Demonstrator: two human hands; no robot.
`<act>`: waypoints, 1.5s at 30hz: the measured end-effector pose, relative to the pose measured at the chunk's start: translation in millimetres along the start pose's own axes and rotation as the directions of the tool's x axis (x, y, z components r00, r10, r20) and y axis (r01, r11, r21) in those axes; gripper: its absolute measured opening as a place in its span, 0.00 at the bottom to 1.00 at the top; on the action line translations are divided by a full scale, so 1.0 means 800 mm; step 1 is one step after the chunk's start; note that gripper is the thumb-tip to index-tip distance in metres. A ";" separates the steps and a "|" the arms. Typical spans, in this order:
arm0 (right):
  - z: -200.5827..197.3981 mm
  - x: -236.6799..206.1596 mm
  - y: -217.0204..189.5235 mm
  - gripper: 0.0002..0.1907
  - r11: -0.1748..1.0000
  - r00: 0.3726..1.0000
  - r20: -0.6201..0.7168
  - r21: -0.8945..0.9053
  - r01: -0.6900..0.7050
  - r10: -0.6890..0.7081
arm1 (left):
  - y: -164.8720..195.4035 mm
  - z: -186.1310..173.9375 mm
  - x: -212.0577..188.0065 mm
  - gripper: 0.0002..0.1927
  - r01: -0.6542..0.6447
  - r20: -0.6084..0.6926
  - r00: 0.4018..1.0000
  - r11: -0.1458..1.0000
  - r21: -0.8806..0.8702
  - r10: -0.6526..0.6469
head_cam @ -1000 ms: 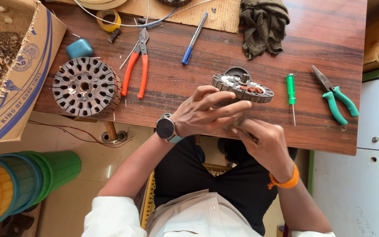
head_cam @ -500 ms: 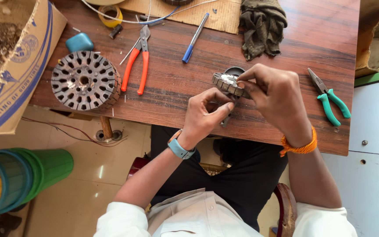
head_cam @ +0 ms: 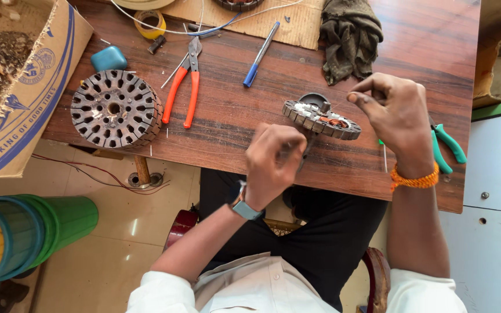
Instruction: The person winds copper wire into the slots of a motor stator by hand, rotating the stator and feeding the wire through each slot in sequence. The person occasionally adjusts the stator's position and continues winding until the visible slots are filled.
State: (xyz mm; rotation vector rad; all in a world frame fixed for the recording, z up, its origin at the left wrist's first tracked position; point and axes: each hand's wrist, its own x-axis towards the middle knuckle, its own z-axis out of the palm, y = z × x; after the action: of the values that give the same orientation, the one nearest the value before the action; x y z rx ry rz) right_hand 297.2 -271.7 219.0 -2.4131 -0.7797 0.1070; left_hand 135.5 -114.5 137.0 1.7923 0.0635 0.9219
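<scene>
Two hands hover by the metal ring (head_cam: 321,119) on the surface (head_cam: 233,127): left hand (head_cam: 273,162) curled closed, right hand (head_cam: 398,113) pinching fingertips together.

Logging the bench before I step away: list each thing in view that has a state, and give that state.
Left hand: fist closed, beside the stator.
Right hand: raised, fingertips pinched.
Round grey slotted metal stator with copper winding: flat on the wooden table.
Bare round slotted metal core: flat, at the table edge.
Orange-handled pliers: lying, handles apart.
Blue pen: lying, capped.
Brown cardboard box: open.
</scene>
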 end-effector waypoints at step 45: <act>0.009 -0.047 -0.062 0.04 0.945 0.944 -0.071 0.026 0.325 -0.323 | -0.015 -0.010 -0.003 0.03 0.437 0.383 0.868 0.852 -0.289 -0.315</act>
State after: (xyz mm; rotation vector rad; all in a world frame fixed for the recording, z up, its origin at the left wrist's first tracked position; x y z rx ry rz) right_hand 239.4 -256.6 237.2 -2.2077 -1.1209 -0.0883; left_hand 133.2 -104.0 127.3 1.4804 0.0339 0.3166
